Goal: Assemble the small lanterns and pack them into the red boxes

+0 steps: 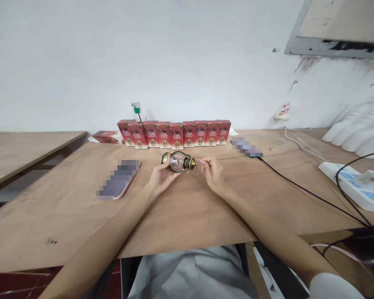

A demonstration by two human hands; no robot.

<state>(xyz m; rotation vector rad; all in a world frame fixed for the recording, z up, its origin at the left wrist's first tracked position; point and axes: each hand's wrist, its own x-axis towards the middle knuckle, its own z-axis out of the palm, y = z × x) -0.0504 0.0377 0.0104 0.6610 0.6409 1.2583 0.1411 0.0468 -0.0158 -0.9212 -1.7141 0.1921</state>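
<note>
A small brass-coloured lantern (pixel 176 162) with a clear glass globe lies on its side in the air above the table, its pointed cap facing right. My left hand (pixel 163 177) is closed around its base and lower frame. Just right of the cap, my right hand (pixel 214 173) has thumb and fingers pinched together. Something thin and clear (pixel 200 161) shows between the cap and those fingertips; its kind is too fine to make out. Behind the lantern stands a row of red printed boxes (pixel 177 136) with lantern pictures on them.
One red box (pixel 107 137) lies flat left of the row. A phone (pixel 120 180) rests at left, another phone (pixel 246 148) with a black cable at right. A white power strip (pixel 355 182) with cords sits at the right edge. A clear bottle (pixel 139 112) stands behind the boxes.
</note>
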